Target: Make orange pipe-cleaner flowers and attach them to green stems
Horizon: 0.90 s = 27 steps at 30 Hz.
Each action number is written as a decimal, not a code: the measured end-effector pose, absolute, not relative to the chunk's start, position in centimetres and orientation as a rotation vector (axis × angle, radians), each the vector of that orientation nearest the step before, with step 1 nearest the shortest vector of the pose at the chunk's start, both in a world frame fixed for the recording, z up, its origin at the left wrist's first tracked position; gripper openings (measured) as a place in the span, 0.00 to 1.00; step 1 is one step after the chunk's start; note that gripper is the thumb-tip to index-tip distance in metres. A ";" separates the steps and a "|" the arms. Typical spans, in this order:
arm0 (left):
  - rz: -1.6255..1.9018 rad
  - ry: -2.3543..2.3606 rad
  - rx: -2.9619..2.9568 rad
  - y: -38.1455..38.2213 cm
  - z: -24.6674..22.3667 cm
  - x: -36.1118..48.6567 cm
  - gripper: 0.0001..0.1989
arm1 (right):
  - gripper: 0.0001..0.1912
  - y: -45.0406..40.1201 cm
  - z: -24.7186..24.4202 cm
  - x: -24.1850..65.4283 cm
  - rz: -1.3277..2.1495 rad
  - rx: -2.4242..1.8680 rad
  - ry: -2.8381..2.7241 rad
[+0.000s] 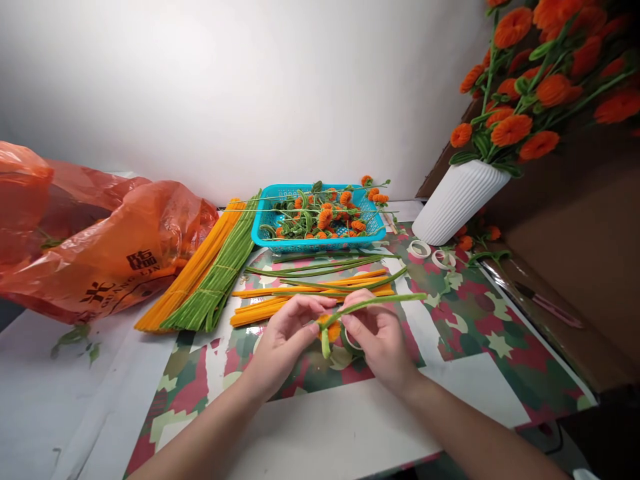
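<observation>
Bloom [332, 332], orange, pinched in left hand [281, 337]; green strip [393, 299] across it, pinched in right hand [383, 339]; hands close together above counter [473, 303]; basket [320, 244] beyond, vase [456, 204] at right

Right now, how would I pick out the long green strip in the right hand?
Find the blue basket at the back, then come nearer, past the loose green strips, to the right hand. The long green strip is held there, its free end reaching off to the right. The loose ones lie on the camouflage-patterned cover; this one is held up.
</observation>
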State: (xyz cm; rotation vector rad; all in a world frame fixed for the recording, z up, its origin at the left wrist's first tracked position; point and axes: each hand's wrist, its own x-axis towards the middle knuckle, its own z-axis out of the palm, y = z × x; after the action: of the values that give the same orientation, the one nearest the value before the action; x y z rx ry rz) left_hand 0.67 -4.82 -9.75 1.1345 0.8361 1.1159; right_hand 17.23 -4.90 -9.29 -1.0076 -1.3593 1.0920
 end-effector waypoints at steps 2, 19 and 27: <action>1.187 0.814 1.268 -5.0 -9.8 0.8 0.06 | 0.04 -5.1 -9.4 17.2 1.011 -1.013 -1.374; 1.170 0.935 1.417 -4.7 -9.0 0.5 0.09 | 0.14 -4.9 -9.2 17.9 0.992 -0.888 -1.703; 1.129 0.903 1.311 -4.4 -8.9 0.4 0.10 | 0.04 -5.1 -8.9 18.2 0.795 -0.912 -1.861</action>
State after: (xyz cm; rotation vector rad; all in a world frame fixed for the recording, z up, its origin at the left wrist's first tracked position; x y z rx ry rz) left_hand 0.44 -4.43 -8.87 1.3112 0.9027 1.1288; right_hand 18.19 -5.13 -8.86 -0.9116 -1.8606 0.7952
